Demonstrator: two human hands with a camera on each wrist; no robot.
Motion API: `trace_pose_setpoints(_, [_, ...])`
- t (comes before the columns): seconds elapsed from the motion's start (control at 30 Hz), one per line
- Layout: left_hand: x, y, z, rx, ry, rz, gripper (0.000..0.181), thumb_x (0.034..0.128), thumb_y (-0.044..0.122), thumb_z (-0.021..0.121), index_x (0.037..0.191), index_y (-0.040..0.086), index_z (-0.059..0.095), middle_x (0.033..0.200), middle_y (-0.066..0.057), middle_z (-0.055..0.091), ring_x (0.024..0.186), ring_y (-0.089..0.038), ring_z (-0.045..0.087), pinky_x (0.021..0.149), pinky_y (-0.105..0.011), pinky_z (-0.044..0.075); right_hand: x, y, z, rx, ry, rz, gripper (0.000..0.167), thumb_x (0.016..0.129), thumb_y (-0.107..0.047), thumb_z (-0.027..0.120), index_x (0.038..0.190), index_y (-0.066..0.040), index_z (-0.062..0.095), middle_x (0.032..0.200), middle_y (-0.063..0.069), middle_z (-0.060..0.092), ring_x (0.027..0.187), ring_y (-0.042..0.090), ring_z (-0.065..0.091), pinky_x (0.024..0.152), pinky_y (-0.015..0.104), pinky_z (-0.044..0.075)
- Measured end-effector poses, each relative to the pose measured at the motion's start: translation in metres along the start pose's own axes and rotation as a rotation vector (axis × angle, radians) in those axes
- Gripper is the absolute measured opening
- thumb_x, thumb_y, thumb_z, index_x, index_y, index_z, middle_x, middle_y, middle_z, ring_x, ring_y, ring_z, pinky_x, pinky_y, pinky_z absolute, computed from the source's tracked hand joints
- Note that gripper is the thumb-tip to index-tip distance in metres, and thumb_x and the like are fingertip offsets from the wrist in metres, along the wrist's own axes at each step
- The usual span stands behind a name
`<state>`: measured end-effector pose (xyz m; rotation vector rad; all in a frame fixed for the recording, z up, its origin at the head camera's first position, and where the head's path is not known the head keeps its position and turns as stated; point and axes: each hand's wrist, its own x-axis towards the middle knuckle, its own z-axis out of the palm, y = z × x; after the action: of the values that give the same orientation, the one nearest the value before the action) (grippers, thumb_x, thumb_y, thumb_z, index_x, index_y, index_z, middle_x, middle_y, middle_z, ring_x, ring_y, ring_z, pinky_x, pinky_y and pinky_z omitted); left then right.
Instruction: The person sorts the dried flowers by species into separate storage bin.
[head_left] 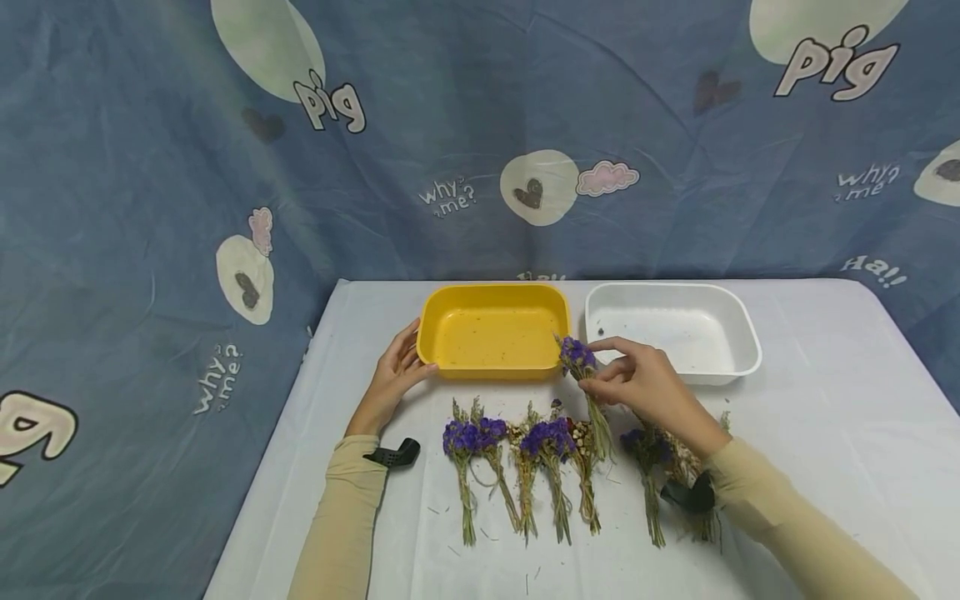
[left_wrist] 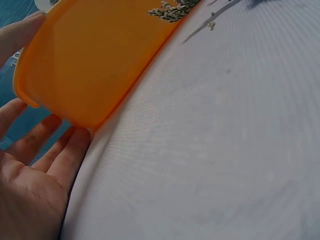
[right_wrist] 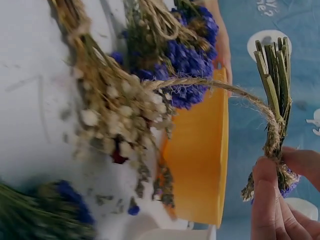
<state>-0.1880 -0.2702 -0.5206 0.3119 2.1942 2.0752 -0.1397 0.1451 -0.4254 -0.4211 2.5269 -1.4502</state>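
Observation:
My right hand (head_left: 637,379) pinches a small bunch of dried purple flowers (head_left: 577,357) at its twine-tied stems. The bunch is over the front right corner of a yellow tub (head_left: 493,372); in the right wrist view its cut stems (right_wrist: 272,80) point up and the blossoms are mostly behind the fingers. My left hand (head_left: 397,365) rests against the tub's left end, fingers fairly straight along the outer wall and thumb at the rim. Nearer me lies a row of dried bunches, among them a purple one (head_left: 461,437) and a pale one (head_left: 523,475).
A white tub (head_left: 738,375) stands right of the yellow one, with a small dark bit inside. More bunches (head_left: 648,450) lie under my right forearm, partly hidden. Loose stem bits are scattered on the white cloth (head_left: 420,550). A blue printed curtain (head_left: 450,108) hangs behind the table.

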Motion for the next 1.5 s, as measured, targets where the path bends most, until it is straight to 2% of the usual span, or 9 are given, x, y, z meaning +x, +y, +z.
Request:
trace_pose_setpoints(0.33, [0.001, -0.002, -0.002, 0.000, 0.002, 0.000, 0.084, 0.0953, 0.008, 0.074, 0.163, 0.031, 0.030, 0.166, -0.009, 0.036, 0.154, -0.031, 0.036, 0.119, -0.020, 0.043, 0.037, -0.013, -0.002, -0.021, 0.000, -0.006, 0.058, 0.091, -0.025, 0.082, 0.142, -0.010, 0.059, 0.091, 0.006, 0.081, 0.073, 0.021, 0.078, 0.069, 0.031, 0.066])
trace_pose_setpoints(0.63, [0.003, -0.005, -0.002, 0.009, 0.009, -0.006, 0.083, 0.0956, 0.008, 0.074, 0.163, 0.030, 0.031, 0.165, -0.008, 0.038, 0.154, -0.030, 0.038, 0.119, -0.019, 0.042, 0.062, -0.014, -0.001, -0.010, -0.021, 0.033, 0.063, 0.091, -0.034, 0.081, 0.145, -0.013, 0.056, 0.092, 0.004, 0.080, 0.083, 0.034, 0.078, 0.081, 0.041, 0.066])
trace_pose_setpoints(1.07, [0.002, -0.004, -0.002, 0.005, 0.010, 0.004, 0.084, 0.0952, 0.007, 0.074, 0.163, 0.028, 0.030, 0.163, -0.012, 0.039, 0.153, -0.032, 0.039, 0.120, -0.023, 0.043, 0.099, -0.030, 0.002, -0.074, -0.039, 0.005, 0.061, 0.092, -0.028, 0.081, 0.144, -0.008, 0.056, 0.088, 0.008, 0.079, 0.076, 0.028, 0.077, 0.079, 0.047, 0.066])
trace_pose_setpoints(1.1, [0.001, -0.004, -0.002, 0.003, 0.008, 0.005, 0.084, 0.0953, 0.007, 0.074, 0.163, 0.028, 0.030, 0.163, -0.012, 0.039, 0.153, -0.032, 0.039, 0.119, -0.023, 0.043, 0.103, -0.032, 0.002, -0.086, -0.042, 0.002, 0.060, 0.092, -0.028, 0.080, 0.143, -0.008, 0.057, 0.087, 0.008, 0.079, 0.076, 0.029, 0.077, 0.081, 0.049, 0.065])
trace_pose_setpoints(1.2, [0.002, -0.004, -0.001, -0.003, 0.008, 0.003, 0.083, 0.0952, 0.008, 0.074, 0.163, 0.029, 0.031, 0.162, -0.011, 0.040, 0.152, -0.031, 0.039, 0.118, -0.021, 0.044, 0.113, -0.038, 0.005, -0.131, -0.048, -0.014, 0.057, 0.092, -0.027, 0.080, 0.141, -0.008, 0.059, 0.084, 0.007, 0.078, 0.078, 0.031, 0.078, 0.119, 0.054, 0.045])
trace_pose_setpoints(1.27, [0.002, -0.003, -0.001, -0.005, 0.008, 0.002, 0.083, 0.0953, 0.008, 0.074, 0.163, 0.029, 0.031, 0.162, -0.010, 0.040, 0.152, -0.031, 0.040, 0.118, -0.020, 0.044, 0.120, -0.040, 0.007, -0.161, -0.061, -0.022, 0.056, 0.093, -0.026, 0.079, 0.142, -0.008, 0.058, 0.085, 0.007, 0.079, 0.080, 0.032, 0.078, 0.121, 0.054, 0.041])
trace_pose_setpoints(1.33, [0.002, -0.003, -0.001, -0.004, 0.009, 0.000, 0.083, 0.0954, 0.008, 0.074, 0.163, 0.030, 0.031, 0.162, -0.010, 0.040, 0.152, -0.031, 0.039, 0.118, -0.020, 0.044, 0.127, -0.041, 0.009, -0.183, -0.074, -0.030, 0.057, 0.094, -0.024, 0.079, 0.143, -0.006, 0.057, 0.088, 0.008, 0.079, 0.082, 0.032, 0.078, 0.121, 0.052, 0.043])
trace_pose_setpoints(1.43, [0.002, -0.003, -0.002, 0.003, 0.007, -0.001, 0.083, 0.0955, 0.009, 0.074, 0.163, 0.029, 0.031, 0.164, -0.010, 0.039, 0.153, -0.032, 0.038, 0.119, -0.021, 0.043, 0.136, -0.042, 0.014, -0.207, -0.097, -0.020, 0.058, 0.094, -0.022, 0.078, 0.145, -0.006, 0.056, 0.097, 0.011, 0.080, 0.084, 0.030, 0.078, 0.082, 0.042, 0.066])
trace_pose_setpoints(1.5, [0.001, -0.002, -0.002, 0.006, 0.007, -0.003, 0.083, 0.0954, 0.009, 0.075, 0.163, 0.030, 0.031, 0.164, -0.010, 0.039, 0.153, -0.031, 0.038, 0.119, -0.021, 0.043, 0.141, -0.043, 0.017, -0.222, -0.102, -0.011, 0.058, 0.093, -0.021, 0.079, 0.144, -0.005, 0.057, 0.102, 0.013, 0.079, 0.083, 0.028, 0.078, 0.078, 0.037, 0.066])
